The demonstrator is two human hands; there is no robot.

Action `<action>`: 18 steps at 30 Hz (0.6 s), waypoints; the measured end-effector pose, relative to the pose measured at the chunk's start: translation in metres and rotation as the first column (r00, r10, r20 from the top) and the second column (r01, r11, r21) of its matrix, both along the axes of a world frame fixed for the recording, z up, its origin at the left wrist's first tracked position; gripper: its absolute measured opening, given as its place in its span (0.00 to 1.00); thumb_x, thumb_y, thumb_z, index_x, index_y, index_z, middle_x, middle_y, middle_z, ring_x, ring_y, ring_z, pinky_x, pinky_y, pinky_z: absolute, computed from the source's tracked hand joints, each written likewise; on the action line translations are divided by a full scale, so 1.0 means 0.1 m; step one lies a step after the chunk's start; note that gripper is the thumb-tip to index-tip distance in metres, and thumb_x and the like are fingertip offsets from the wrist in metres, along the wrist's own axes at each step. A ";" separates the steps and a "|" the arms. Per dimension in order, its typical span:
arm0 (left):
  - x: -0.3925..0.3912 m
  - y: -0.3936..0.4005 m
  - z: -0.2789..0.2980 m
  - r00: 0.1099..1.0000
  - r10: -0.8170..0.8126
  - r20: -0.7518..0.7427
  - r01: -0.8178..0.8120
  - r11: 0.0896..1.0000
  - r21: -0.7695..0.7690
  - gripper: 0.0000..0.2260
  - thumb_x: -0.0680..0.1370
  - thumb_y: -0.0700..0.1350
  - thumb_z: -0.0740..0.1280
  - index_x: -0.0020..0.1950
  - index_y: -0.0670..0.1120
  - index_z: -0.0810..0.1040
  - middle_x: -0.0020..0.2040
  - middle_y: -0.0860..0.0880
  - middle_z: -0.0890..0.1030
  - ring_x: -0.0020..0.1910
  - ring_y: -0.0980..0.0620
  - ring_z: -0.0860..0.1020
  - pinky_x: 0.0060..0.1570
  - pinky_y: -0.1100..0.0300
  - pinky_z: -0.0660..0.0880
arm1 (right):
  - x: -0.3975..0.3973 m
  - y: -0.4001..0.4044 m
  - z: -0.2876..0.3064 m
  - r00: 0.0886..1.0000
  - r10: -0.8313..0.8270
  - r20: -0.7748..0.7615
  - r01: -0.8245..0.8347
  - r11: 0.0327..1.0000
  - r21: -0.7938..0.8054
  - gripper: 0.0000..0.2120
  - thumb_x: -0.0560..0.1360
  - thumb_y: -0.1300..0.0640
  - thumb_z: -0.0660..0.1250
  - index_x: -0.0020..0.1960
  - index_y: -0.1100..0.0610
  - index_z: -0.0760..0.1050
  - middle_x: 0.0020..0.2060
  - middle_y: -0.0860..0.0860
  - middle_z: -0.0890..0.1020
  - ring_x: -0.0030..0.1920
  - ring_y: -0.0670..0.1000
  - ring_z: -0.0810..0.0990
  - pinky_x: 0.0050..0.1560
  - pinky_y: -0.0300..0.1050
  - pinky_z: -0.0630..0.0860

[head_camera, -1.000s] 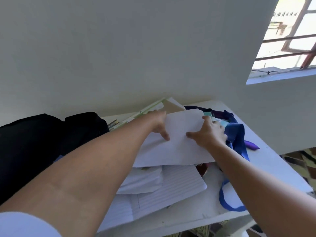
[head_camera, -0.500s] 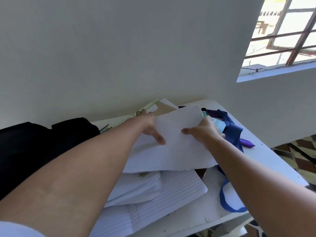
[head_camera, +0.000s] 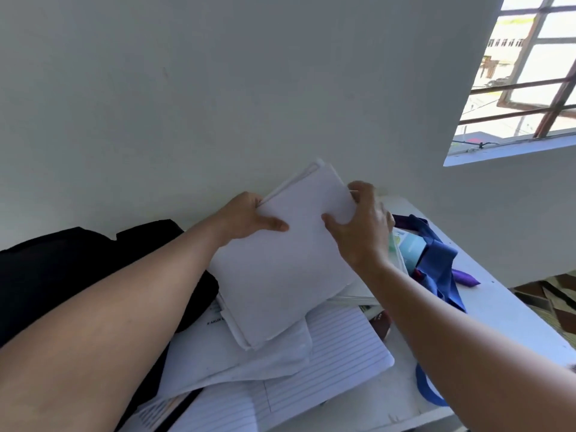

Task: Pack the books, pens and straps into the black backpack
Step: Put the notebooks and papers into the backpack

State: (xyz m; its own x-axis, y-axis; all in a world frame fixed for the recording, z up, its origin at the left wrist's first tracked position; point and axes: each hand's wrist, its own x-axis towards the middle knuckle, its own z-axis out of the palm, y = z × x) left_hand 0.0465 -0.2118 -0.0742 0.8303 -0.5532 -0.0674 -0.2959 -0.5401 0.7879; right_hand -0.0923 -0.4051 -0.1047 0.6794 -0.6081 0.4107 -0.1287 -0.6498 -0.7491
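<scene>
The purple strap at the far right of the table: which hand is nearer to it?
Right. The right hand grips the white book's right edge, close beside the purple strap. The left hand holds its left edge, farther away.

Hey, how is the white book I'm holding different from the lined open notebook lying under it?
The white book has a plain, blank cover; the lined notebook shows ruled pages. The white book is gripped by the left hand and right hand and tilted up toward the wall; the lined notebook lies flat on the white table, untouched. The white book is closed, the lined notebook open. Both are white paper.
</scene>
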 end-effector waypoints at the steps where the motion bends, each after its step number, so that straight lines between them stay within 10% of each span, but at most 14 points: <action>1: -0.04 0.06 0.01 1.000 0.026 -0.001 -0.026 0.998 -0.062 0.17 0.66 0.51 0.84 0.51 0.46 0.87 0.46 0.50 0.88 0.46 0.49 0.87 0.48 0.51 0.84 | 0.02 0.03 -0.03 0.998 -0.050 0.025 0.048 0.994 0.099 0.37 0.72 0.47 0.79 0.74 0.49 0.64 0.70 0.52 0.69 0.69 0.53 0.69 0.73 0.52 0.63; 6: -0.22 0.33 0.08 0.991 0.104 -0.080 -0.122 0.956 -0.266 0.18 0.69 0.47 0.82 0.56 0.46 0.85 0.50 0.52 0.88 0.49 0.51 0.86 0.50 0.54 0.84 | 0.08 0.29 0.04 0.981 -0.184 0.055 0.102 0.745 0.660 0.59 0.64 0.38 0.83 0.81 0.50 0.48 0.73 0.56 0.56 0.69 0.57 0.68 0.65 0.46 0.69; 12: -0.32 0.57 0.22 0.957 0.210 -0.200 -0.282 0.834 -0.475 0.19 0.71 0.47 0.81 0.59 0.45 0.84 0.52 0.49 0.87 0.51 0.50 0.86 0.52 0.52 0.83 | 0.16 0.35 0.18 0.933 0.165 0.319 -0.356 0.323 0.877 0.23 0.68 0.50 0.83 0.59 0.56 0.81 0.52 0.53 0.89 0.49 0.54 0.89 0.52 0.53 0.85; 18: -0.44 0.55 0.30 0.952 0.178 -0.250 -0.306 0.603 -0.737 0.20 0.75 0.44 0.77 0.67 0.45 0.79 0.58 0.47 0.86 0.56 0.49 0.85 0.53 0.52 0.83 | 0.16 0.35 0.35 0.856 0.376 0.355 -0.513 0.529 0.675 0.06 0.75 0.57 0.78 0.51 0.57 0.85 0.48 0.56 0.89 0.49 0.57 0.89 0.54 0.57 0.84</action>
State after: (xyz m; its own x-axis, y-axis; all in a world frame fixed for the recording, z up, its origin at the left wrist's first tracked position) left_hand 0.0029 -0.1570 -0.0446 0.9582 -0.2385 0.1578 -0.1008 0.2344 0.9669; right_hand -0.0760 -0.3701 -0.0700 0.9206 -0.3786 0.0961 0.1740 0.1772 -0.9687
